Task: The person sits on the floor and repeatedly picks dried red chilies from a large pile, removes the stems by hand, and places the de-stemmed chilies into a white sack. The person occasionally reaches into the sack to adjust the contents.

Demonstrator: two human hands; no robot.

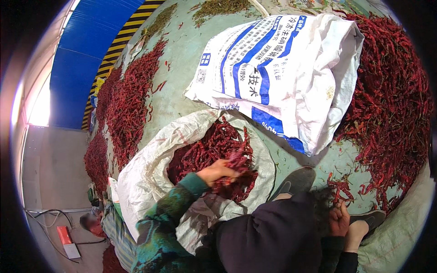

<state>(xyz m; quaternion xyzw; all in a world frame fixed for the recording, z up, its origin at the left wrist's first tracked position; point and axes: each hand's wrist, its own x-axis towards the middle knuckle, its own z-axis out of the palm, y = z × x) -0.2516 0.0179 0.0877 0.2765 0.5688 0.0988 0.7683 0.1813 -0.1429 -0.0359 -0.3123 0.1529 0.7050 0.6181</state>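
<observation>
My left hand [220, 172], in a green and black sleeve, holds a bunch of dried red chili peppers [239, 158], slightly blurred, inside the mouth of a white woven sack [143, 170]. More dried chilies [208, 146] fill the sack beneath it. My right hand [339, 218] is low at the right between my shoes, its fingers curled at a small cluster of red chilies [339, 189] on the green floor. Whether it grips any of them cannot be told.
A printed white and blue sack [266, 78] lies ahead. Large chili heaps [392, 102] [133, 99] lie right and left. A pale woven sack [399, 235] is at lower right. Another person [97, 225] is at lower left, near a red and white box [68, 242]. A blue wall [88, 58] stands behind.
</observation>
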